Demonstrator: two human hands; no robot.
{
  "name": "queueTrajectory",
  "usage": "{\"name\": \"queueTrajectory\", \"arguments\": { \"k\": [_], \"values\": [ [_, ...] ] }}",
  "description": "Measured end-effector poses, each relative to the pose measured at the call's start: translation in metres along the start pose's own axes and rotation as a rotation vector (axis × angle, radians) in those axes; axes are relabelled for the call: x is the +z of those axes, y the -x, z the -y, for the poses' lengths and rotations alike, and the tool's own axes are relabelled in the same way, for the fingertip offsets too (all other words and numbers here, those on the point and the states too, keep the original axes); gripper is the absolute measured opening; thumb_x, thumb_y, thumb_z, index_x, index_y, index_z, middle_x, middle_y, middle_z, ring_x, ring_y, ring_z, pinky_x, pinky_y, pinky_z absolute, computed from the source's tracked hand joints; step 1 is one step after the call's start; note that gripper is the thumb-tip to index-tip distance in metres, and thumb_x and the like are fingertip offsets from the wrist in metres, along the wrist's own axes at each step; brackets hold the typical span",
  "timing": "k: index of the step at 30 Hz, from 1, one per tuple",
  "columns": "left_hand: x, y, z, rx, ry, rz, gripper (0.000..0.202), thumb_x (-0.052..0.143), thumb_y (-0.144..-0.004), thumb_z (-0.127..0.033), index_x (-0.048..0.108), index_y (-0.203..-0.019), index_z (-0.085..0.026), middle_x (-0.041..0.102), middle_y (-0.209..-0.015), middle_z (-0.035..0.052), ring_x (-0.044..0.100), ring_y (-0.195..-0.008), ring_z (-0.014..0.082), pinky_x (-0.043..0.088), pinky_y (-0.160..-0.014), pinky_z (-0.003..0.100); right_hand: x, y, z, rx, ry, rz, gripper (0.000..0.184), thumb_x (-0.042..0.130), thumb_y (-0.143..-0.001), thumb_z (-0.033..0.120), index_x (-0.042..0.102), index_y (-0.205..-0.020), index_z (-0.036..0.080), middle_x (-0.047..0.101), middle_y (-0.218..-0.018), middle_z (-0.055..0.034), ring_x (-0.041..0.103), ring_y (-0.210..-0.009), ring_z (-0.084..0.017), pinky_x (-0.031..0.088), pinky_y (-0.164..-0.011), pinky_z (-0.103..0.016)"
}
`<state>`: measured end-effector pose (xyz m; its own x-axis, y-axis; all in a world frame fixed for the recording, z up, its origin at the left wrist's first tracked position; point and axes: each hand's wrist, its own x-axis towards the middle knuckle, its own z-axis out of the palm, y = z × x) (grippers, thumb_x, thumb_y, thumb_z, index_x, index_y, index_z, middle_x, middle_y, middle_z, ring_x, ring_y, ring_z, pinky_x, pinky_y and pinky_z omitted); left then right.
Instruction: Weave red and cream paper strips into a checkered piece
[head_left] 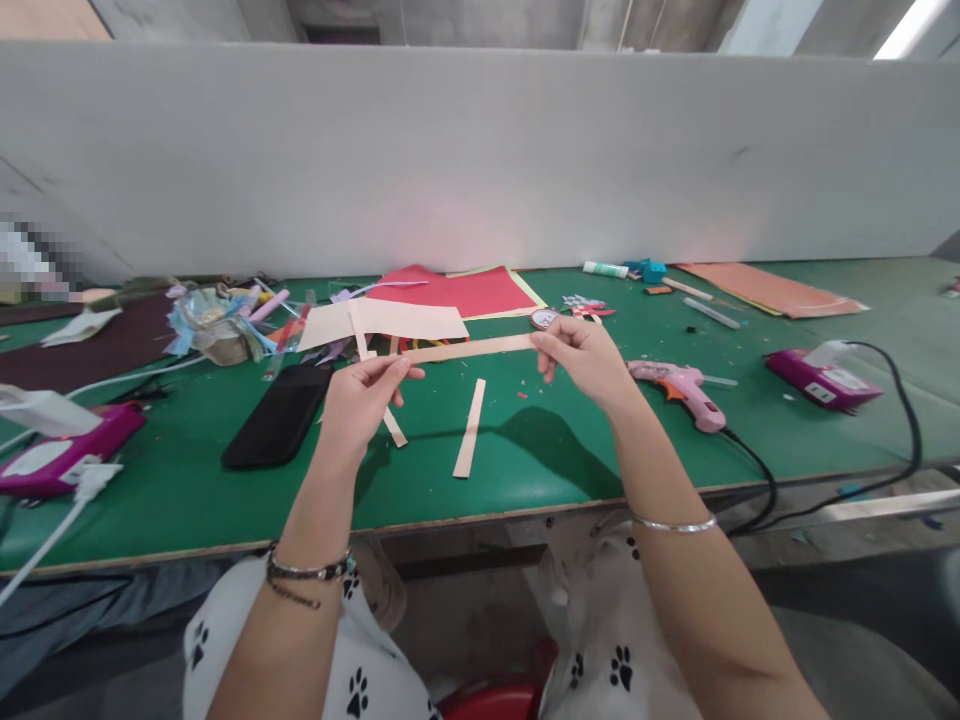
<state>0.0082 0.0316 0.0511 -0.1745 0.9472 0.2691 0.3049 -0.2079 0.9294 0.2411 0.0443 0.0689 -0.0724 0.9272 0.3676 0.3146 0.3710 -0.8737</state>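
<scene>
A pale peach paper strip (472, 348) is stretched level above the green table, held at both ends. My left hand (367, 400) pinches its left end between thumb and fingers. At the right end, my right hand (581, 358) grips it the same way. Below it, a shorter loose strip (469, 428) lies flat on the table. Another strip (394, 428) sits partly behind my left hand. Beyond the hands lies a peach paper sheet (409, 318), with red paper sheets (465, 290) behind it.
Left of my hands are a black phone-like object (279, 418), a purple power strip (67, 445) and a bundle of paper scraps (217, 320). On the right lie a pink glue gun (686, 392) and a second purple power strip (821, 378) with a cable. A white partition (480, 150) stands behind the table.
</scene>
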Motion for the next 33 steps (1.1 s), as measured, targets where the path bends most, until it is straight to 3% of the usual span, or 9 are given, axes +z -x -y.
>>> {"name": "queueTrajectory", "arguments": {
  "k": [8, 14, 20, 23, 26, 29, 31, 33],
  "values": [
    [0.001, -0.003, 0.004, -0.002, 0.053, 0.008, 0.017, 0.056, -0.068, -0.03, 0.067, -0.071, -0.017, 0.068, -0.07, 0.002, 0.039, -0.04, 0.005, 0.037, -0.043, 0.018, 0.003, -0.002, -0.004, -0.063, 0.016, 0.02, 0.024, 0.05, -0.077, 0.024, 0.038, -0.057, 0.019, 0.043, -0.042, 0.0084, 0.037, -0.036, -0.003, 0.029, -0.038, -0.016],
    [0.003, 0.0, 0.0, -0.005, 0.06, -0.026, 0.016, 0.055, -0.069, -0.028, 0.065, -0.068, -0.016, 0.066, -0.067, 0.0019, 0.038, -0.039, 0.0046, 0.037, -0.041, 0.018, 0.004, -0.002, -0.005, -0.081, -0.047, 0.039, 0.027, 0.051, -0.077, 0.033, 0.038, -0.058, 0.019, 0.042, -0.044, 0.0078, 0.037, -0.038, -0.003, 0.029, -0.038, -0.016],
    [0.001, 0.002, -0.005, 0.073, 0.011, -0.083, 0.015, 0.052, -0.071, -0.027, 0.061, -0.069, -0.016, 0.061, -0.06, -0.0007, 0.042, -0.04, 0.0054, 0.036, -0.041, 0.017, 0.002, -0.002, -0.007, -0.076, -0.006, 0.118, 0.03, 0.051, -0.076, 0.039, 0.04, -0.056, 0.019, 0.044, -0.046, 0.0063, 0.037, -0.04, -0.004, 0.03, -0.041, -0.018],
    [0.0, 0.004, -0.006, 0.139, -0.143, -0.108, 0.015, 0.048, -0.074, -0.027, 0.058, -0.07, -0.017, 0.058, -0.057, -0.0026, 0.044, -0.041, 0.0064, 0.036, -0.043, 0.018, 0.002, -0.001, -0.004, -0.111, 0.169, 0.138, 0.023, 0.05, -0.076, 0.035, 0.049, -0.062, 0.017, 0.052, -0.055, 0.002, 0.047, -0.051, -0.008, 0.037, -0.051, -0.022],
    [0.003, 0.008, -0.009, 0.299, -0.34, -0.096, 0.015, 0.045, -0.077, -0.026, 0.057, -0.073, -0.018, 0.057, -0.059, -0.0026, 0.049, -0.047, 0.0084, 0.038, -0.048, 0.019, 0.01, 0.003, 0.004, -0.231, 0.358, 0.12, 0.02, 0.052, -0.076, 0.033, 0.057, -0.085, 0.016, 0.06, -0.087, -0.0063, 0.054, -0.082, -0.016, 0.04, -0.073, -0.03],
    [0.008, 0.014, -0.014, 0.443, -0.481, -0.063, 0.015, 0.044, -0.079, -0.024, 0.057, -0.075, -0.017, 0.059, -0.065, -0.0008, 0.049, -0.052, 0.0095, 0.037, -0.053, 0.02, 0.025, 0.011, 0.015, -0.314, 0.456, 0.181, 0.03, 0.05, -0.078, 0.035, 0.052, -0.104, 0.02, 0.055, -0.11, -0.0077, 0.047, -0.104, -0.02, 0.027, -0.093, -0.038],
    [0.012, 0.019, -0.018, 0.499, -0.519, -0.043, 0.015, 0.044, -0.079, -0.023, 0.057, -0.075, -0.016, 0.06, -0.067, 0.0001, 0.049, -0.053, 0.0098, 0.037, -0.054, 0.021, 0.036, 0.016, 0.022, -0.323, 0.472, 0.263, 0.032, 0.047, -0.08, 0.036, 0.049, -0.109, 0.023, 0.054, -0.113, -0.0058, 0.047, -0.104, -0.019, 0.017, -0.097, -0.042],
    [0.014, 0.022, -0.02, 0.526, -0.518, -0.025, 0.015, 0.044, -0.079, -0.023, 0.057, -0.075, -0.016, 0.06, -0.068, 0.0002, 0.049, -0.053, 0.0101, 0.037, -0.053, 0.021, 0.045, 0.02, 0.026, -0.331, 0.473, 0.305, 0.026, 0.045, -0.082, 0.034, 0.05, -0.104, 0.021, 0.058, -0.104, -0.0045, 0.051, -0.094, -0.018, 0.015, -0.096, -0.043]
  ]
}}
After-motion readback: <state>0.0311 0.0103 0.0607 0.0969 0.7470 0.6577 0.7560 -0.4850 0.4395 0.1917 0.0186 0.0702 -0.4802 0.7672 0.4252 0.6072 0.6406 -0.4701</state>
